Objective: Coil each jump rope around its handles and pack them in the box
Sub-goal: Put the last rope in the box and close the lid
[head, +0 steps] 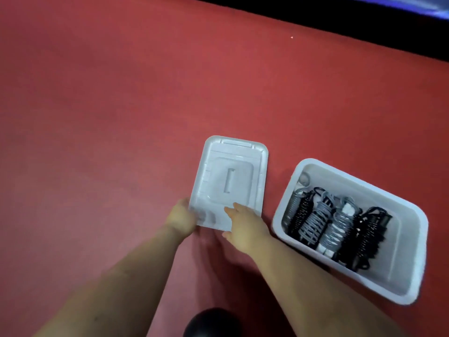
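A white plastic box stands open on the red floor at the right. Inside it lie several coiled jump ropes, black and grey, side by side. The translucent white lid lies flat on the floor to the left of the box. My left hand grips the lid's near left corner; its fingers show through the plastic underneath. My right hand holds the lid's near right edge, fingers on top.
Red carpet-like floor stretches all around the box and lid. A dark strip runs along the far top right. A dark rounded object sits at the bottom edge between my forearms.
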A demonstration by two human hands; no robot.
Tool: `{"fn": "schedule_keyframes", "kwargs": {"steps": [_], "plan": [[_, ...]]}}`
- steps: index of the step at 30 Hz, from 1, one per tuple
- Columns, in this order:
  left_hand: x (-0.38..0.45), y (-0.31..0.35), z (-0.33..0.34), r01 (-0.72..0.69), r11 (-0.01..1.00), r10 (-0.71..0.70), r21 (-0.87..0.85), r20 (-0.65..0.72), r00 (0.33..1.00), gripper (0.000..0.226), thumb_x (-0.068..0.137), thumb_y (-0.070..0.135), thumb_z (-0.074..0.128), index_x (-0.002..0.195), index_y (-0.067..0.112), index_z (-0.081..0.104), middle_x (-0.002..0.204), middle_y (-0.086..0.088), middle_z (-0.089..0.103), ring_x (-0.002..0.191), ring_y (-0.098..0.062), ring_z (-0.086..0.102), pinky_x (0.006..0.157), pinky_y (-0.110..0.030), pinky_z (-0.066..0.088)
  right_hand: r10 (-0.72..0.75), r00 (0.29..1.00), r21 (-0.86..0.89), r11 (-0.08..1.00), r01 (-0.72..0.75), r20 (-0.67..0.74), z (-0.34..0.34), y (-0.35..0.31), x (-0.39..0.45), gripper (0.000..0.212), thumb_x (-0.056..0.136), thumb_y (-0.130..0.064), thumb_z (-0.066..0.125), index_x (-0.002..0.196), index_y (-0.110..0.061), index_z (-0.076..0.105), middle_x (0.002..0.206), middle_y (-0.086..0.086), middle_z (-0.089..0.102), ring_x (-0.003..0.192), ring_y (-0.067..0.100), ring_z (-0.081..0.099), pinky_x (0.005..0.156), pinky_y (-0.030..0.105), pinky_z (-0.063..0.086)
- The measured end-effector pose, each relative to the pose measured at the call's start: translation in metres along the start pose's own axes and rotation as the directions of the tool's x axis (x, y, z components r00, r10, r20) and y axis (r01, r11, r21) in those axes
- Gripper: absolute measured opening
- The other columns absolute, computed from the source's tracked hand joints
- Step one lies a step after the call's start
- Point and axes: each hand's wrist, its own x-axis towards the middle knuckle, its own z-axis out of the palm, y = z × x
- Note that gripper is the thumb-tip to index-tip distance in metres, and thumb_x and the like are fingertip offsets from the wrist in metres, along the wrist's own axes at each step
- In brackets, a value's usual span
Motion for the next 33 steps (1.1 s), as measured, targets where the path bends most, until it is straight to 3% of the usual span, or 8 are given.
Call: {"fn": "schedule_keyframes", "kwargs": {"steps": [4,8,10,15,20,25,29,33], "plan": [[0.018,-0.018,0.01,0.113,0.99,-0.114,-0.078,0.002,0.994,0.038,0.09,-0.003,0.049,0.128,0.0,0.043,0.085,-0.002,0.053,0.064,-0.01,0.047,0.037,-0.01,0.037,0.03,0.997,-0.076,0.997,-0.025,0.068,0.032,0.006,0.022,0.071,0.091,-0.034,0.056,0.149,-0.026,0.017,0.159,0.003,-0.003,0.146,0.025,0.0,0.117,0.038,0.015],[0.024,-0.026,0.019,0.144,0.978,-0.147,-0.15,-0.007,0.989,0.04,0.089,-0.001,0.049,0.129,0.002,0.044,0.113,-0.011,0.059,0.088,-0.023,0.054,0.07,-0.026,0.041,0.049,0.998,-0.087,0.995,-0.045,0.036,0.062,0.006,0.021,0.07,0.094,-0.028,0.049,0.15,-0.026,0.007,0.158,0.003,-0.016,0.145,0.025,-0.014,0.117,0.035,0.01],[0.023,-0.028,0.021,0.161,0.954,-0.174,-0.251,-0.03,0.984,0.034,0.088,-0.004,0.048,0.122,0.001,0.05,0.104,-0.01,0.059,0.09,-0.026,0.053,0.074,-0.03,0.041,0.045,0.999,-0.052,0.998,-0.046,-0.02,0.07,0.007,0.017,0.065,0.096,-0.02,0.046,0.15,-0.025,0.01,0.158,0.003,-0.014,0.145,0.024,-0.014,0.117,0.035,0.01],[0.014,-0.029,0.01,0.2,0.904,-0.227,-0.379,-0.028,0.974,0.02,0.087,-0.006,0.044,0.073,0.007,0.05,0.081,-0.012,0.057,0.078,-0.028,0.052,0.075,-0.039,0.052,0.009,0.99,0.02,1.0,-0.006,-0.139,0.063,0.006,-0.001,0.056,0.094,-0.015,0.046,0.146,-0.021,0.024,0.159,0.004,0.002,0.146,0.019,0.007,0.114,0.032,0.022],[-0.026,0.011,-0.022,0.147,0.847,-0.184,-0.512,-0.023,0.983,0.012,0.09,-0.002,0.05,0.079,-0.001,0.055,0.082,-0.018,0.058,0.07,-0.031,0.058,0.06,-0.033,0.059,-0.069,0.931,-0.05,0.997,0.055,-0.359,0.024,-0.009,-0.033,0.046,0.091,-0.006,0.045,0.135,-0.016,0.042,0.143,0.007,0.042,0.131,0.025,0.039,0.103,0.036,0.036],[-0.087,0.083,-0.058,-0.032,0.804,0.015,-0.594,-0.033,0.999,0.02,0.09,0.023,0.063,0.086,0.003,0.063,0.066,-0.007,0.054,0.059,-0.02,0.054,0.061,-0.028,0.058,-0.062,0.763,-0.122,0.992,-0.023,-0.644,-0.049,-0.039,-0.086,0.029,0.071,-0.014,0.075,0.097,-0.016,0.063,0.083,-0.001,0.068,0.077,0.02,0.067,0.057,0.025,0.047],[-0.145,0.123,-0.058,-0.177,0.847,0.187,-0.502,-0.032,0.982,0.025,0.092,0.038,0.058,0.088,0.014,0.06,0.078,0.0,0.055,0.072,-0.016,0.051,0.075,-0.031,0.048,0.268,0.756,0.425,0.905,0.015,-0.596,-0.093,-0.038,-0.136,0.016,0.094,-0.021,0.048,0.107,-0.014,0.055,0.099,0.011,0.064,0.094,0.032,0.061,0.071,0.03,0.04],[-0.185,0.134,-0.038,-0.294,0.906,0.284,-0.303,-0.078,0.956,0.034,0.096,0.016,0.053,0.129,0.006,0.052,0.104,0.005,0.057,0.084,-0.013,0.051,0.069,-0.018,0.043,0.528,0.683,0.843,0.473,0.258,-0.505,-0.123,0.0,-0.188,0.016,0.092,-0.012,0.052,0.1,-0.004,0.063,0.09,0.009,0.064,0.089,0.026,0.06,0.074,0.028,0.043]]}}
